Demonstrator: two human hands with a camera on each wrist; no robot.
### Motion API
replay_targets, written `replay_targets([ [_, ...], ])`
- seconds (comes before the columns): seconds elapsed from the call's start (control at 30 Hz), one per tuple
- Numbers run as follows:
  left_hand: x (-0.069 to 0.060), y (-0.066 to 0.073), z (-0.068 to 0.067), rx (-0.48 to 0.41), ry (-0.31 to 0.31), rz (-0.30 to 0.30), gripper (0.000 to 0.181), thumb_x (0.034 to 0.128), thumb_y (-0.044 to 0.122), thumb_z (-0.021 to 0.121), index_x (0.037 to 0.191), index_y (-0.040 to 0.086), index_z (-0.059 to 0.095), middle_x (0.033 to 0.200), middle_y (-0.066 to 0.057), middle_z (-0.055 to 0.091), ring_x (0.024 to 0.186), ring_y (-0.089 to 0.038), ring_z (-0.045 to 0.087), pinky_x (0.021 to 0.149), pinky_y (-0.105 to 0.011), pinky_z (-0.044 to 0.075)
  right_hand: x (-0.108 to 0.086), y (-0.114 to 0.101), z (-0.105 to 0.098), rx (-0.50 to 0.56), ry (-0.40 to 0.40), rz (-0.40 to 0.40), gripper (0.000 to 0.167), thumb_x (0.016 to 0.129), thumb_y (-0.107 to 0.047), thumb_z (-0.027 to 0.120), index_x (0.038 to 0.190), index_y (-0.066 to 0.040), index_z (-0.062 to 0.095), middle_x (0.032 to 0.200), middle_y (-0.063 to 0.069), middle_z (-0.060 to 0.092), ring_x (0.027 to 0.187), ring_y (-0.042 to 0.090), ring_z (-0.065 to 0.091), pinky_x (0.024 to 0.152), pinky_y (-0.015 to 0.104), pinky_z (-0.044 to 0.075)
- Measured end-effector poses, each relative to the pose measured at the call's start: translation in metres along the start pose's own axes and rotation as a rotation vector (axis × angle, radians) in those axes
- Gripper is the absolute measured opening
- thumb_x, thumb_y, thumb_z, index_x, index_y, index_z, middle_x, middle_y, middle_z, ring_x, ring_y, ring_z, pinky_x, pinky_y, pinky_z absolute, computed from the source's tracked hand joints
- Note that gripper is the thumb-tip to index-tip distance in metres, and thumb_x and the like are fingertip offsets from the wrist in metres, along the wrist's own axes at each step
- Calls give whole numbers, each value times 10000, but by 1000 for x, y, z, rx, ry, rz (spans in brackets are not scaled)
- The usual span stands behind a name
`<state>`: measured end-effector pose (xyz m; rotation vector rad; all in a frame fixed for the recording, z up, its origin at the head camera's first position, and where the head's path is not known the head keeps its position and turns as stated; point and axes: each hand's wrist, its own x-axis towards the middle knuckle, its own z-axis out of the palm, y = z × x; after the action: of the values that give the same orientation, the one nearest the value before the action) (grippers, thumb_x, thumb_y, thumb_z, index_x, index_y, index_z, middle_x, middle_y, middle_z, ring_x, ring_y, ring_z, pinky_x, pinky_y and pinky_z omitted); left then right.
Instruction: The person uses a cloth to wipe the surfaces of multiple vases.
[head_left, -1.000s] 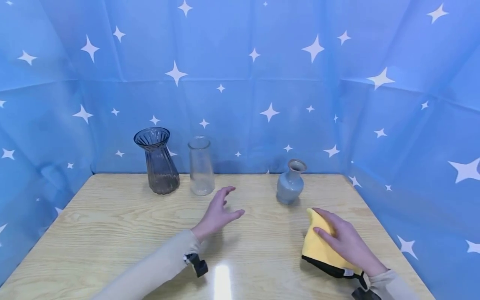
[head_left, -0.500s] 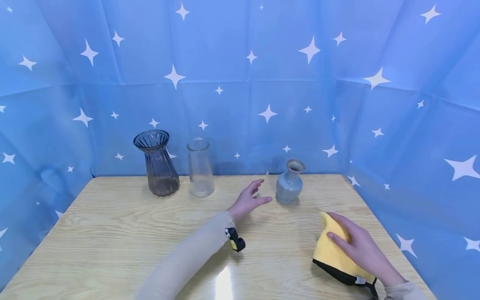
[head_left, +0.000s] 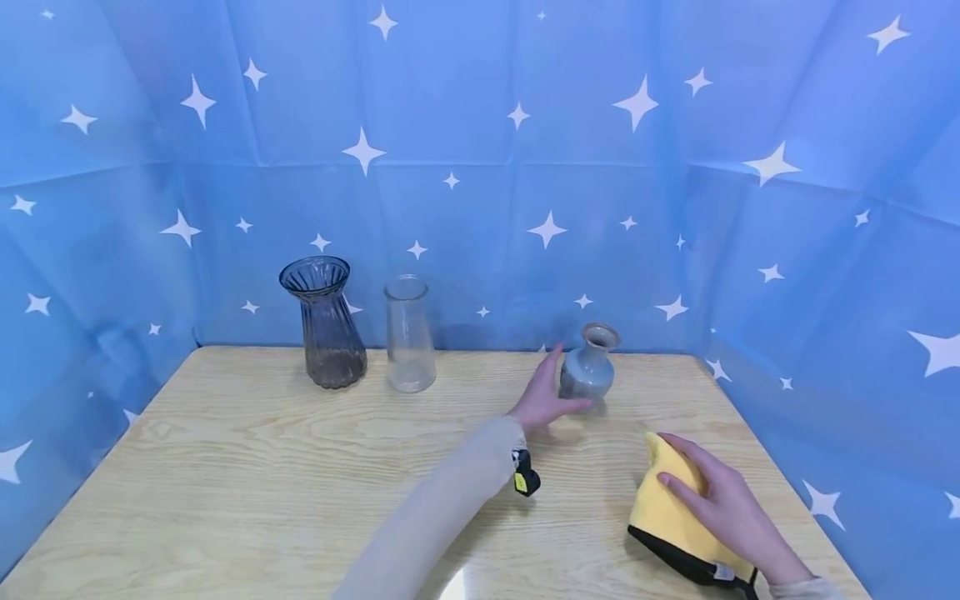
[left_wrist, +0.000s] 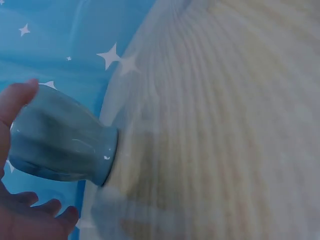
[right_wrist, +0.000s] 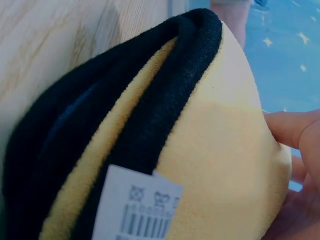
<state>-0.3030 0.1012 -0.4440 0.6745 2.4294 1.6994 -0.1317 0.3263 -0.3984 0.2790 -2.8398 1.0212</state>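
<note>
A small glazed blue-grey vase (head_left: 590, 372) with a brown rim stands upright at the table's back right. My left hand (head_left: 545, 402) reaches to its left side, fingers spread behind and thumb across the front. In the left wrist view, the thumb tip overlaps the vase (left_wrist: 60, 140), and the other fingers stand apart from it; whether the thumb touches is unclear. My right hand (head_left: 723, 510) grips a folded yellow cloth (head_left: 663, 521) with a black border at the right front. In the right wrist view, the cloth (right_wrist: 220, 145) shows a white label with printed bars.
A dark ribbed glass vase (head_left: 328, 333) and a clear glass vase (head_left: 410, 350) stand side by side at the back left. The wooden table (head_left: 262, 467) meets a blue star-patterned curtain (head_left: 450, 100) behind and on both sides.
My left hand has moved right from near the clear glass vase to the blue-grey vase. My right hand, holding the cloth, has shifted slightly right and toward me.
</note>
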Motion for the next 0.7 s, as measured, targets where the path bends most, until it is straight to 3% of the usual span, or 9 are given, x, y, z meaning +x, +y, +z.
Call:
replay_targets([
  [0.2,11,4,6,26,4,4,1030,773,257,832,1557,210,166,1585,-50,182,1422,-224,210,1116,-439,257,0,-3,7,24,-6,-46,491,948,-163,636,1401,-71,468,875,33,580,569,65,543,481,265,475],
  [0.5,16,3,9,-85,9,-30,856,818,230,797,1518,212,304,1477,-24,393,1304,-224,416,1036,-375,379,0,-3,13,45,-36,-53,491,944,-156,641,1393,-48,474,879,37,577,571,65,554,486,267,487],
  [0.7,19,6,-3,5,-71,-17,843,797,252,814,1492,233,338,1407,-36,477,1240,-214,482,992,-354,417,0,-5,13,54,-42,-39,498,943,-160,643,1399,-63,470,899,45,583,581,68,561,491,269,493],
])
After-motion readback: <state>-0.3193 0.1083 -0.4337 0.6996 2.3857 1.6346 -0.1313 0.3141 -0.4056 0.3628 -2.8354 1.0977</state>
